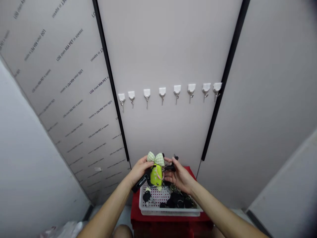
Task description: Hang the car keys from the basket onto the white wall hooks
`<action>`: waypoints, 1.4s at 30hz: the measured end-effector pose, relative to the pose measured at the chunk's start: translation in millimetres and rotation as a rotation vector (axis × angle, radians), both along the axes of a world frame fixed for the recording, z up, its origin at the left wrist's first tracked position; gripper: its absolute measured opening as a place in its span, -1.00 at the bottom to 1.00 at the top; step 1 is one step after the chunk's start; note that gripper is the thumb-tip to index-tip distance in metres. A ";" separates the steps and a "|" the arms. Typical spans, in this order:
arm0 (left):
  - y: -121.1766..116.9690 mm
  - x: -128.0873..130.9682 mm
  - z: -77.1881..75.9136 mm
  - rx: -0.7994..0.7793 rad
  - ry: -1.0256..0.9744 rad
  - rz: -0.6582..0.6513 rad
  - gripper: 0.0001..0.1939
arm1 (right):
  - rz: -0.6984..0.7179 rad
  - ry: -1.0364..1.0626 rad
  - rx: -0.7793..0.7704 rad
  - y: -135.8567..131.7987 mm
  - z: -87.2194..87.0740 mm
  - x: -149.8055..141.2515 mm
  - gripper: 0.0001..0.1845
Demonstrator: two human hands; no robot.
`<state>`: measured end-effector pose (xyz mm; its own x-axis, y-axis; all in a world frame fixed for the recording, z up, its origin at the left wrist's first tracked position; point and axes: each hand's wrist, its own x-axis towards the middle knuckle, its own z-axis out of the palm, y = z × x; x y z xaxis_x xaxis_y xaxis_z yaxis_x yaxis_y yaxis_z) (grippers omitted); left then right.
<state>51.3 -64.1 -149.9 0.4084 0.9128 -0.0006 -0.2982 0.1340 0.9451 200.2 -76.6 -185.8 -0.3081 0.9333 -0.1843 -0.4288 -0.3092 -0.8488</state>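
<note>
Cannot make out the exact shape of the small black piece (170, 167) in the right hand (182, 180), partly hidden by fingers. Cannot tell single items apart in the dark heap of key rings and black fobs (177, 200), nor count them. Loses both forearms and a clear plastic bag (65, 230) at the bottom edge, the bag in the lower left. Count eight white hooks (162, 92) in a row across the middle of the wall panel (170, 43), two black strips (107, 62) flanking that panel, one white perforated basket (170, 213), one yellow-green pouch (156, 175) and one checked bow (155, 159) at its top. See the pouch at lower centre, above the basket's left part, with a pink cord (158, 173) across its front and a black strap (140, 183) with white digits just beside. Find the left hand (138, 170) with its grip closed on the pouch near the bow; the right, narrow around the black piece. Notice red cloth (138, 218) under the basket, and the right forearm blocking the basket's right corner.
</note>
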 end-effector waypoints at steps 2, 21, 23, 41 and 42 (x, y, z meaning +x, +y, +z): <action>1.6 -1.7 -3.1 -0.024 -0.004 0.001 -0.78 | -0.088 -0.039 0.011 0.9 2.7 -1.3 -0.78; 5.7 -7.1 2.1 -0.372 -0.466 0.153 -0.84 | 0.162 -0.555 0.128 -8.3 -2.9 2.4 -0.48; 1.7 -2.3 4.8 -0.352 -0.459 0.157 -0.86 | 0.229 -0.334 -0.010 -7.1 -4.8 -14.0 -0.42; 11.3 -17.3 -1.9 0.124 0.182 0.262 -0.75 | 0.121 -0.635 0.333 13.4 89.6 0.3 -0.92; 7.8 -11.1 -1.0 0.185 0.205 0.193 -0.72 | 0.140 -0.665 0.346 14.8 93.4 -4.5 -0.93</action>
<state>40.3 -56.3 -150.9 0.2363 0.9657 0.1078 -0.1021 -0.0856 0.9911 195.6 -61.8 -92.5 -0.3538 0.9322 -0.0767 0.2303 0.0073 -0.9731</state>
